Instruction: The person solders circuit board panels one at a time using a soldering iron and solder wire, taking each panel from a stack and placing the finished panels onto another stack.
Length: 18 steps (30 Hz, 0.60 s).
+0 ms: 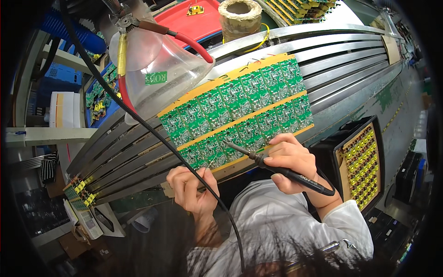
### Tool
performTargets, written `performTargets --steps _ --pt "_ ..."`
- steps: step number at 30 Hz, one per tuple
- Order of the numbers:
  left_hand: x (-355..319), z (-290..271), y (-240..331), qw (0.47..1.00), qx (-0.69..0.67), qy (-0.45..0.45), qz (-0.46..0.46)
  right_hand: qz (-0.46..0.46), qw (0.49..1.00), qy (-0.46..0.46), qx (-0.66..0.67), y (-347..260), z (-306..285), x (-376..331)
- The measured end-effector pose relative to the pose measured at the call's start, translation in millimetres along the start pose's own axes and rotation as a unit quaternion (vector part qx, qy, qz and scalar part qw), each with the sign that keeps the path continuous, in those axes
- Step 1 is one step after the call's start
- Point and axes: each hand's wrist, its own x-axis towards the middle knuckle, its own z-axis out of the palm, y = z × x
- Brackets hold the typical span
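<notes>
**Flat green circuit-board panel with orange-tan strips (230,104), just beyond left hand (191,187) and right hand (293,159)**

Lies flat across long silver-grey metal rails (344,53), directly ahead of the body. Runs lengthwise on a slant, from near left to far right, in two rows of small boards with a strip between. Nearer to the panel: the right hand, with fingertips over the near edge, toward the right end. At the near left corner, just short of the edge or barely over it: the left hand.

Wrapped, in the right hand, around a slim black-handled soldering iron with a metal tip (300,177), in a pen-like grip. Pointed left and away, with the tip over the nearer row; cannot tell whether touching or just above. Pinched narrow, in the left hand, thumb to forefinger, on an apparently thin pale wire (212,160), directed toward the same row.

Beyond the rails, a shallow red plastic tray (207,23) with one small yellow circuit board (195,10) inside; just beside it, a hollow cream-tan roll (240,27). To the right of the right hand, a black rectangular bin (328,148) with tight rows of yellow-and-dark components (362,159). At far left, a blue plastic tray (109,114) of loose green boards with yellow parts (98,111). Above the panel's far left corner, a translucent funnel-shaped plastic hood (180,64).
</notes>
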Motion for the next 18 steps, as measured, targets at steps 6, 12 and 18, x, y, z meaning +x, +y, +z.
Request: performTargets --steps 6,12,18 --pt "0 -1 -2 1.0 -0.004 -0.006 0.003 -0.016 1.0 -0.009 -0.022 0 0 4" --pt "2 -3 2 1.0 0.005 -0.004 0.011 -0.003 0.999 0.035 -0.004 2 -11 -3" --pt "1 -2 3 1.0 -0.001 -0.017 0.003 0.012 0.994 0.105 -0.017 19 -37 -9"
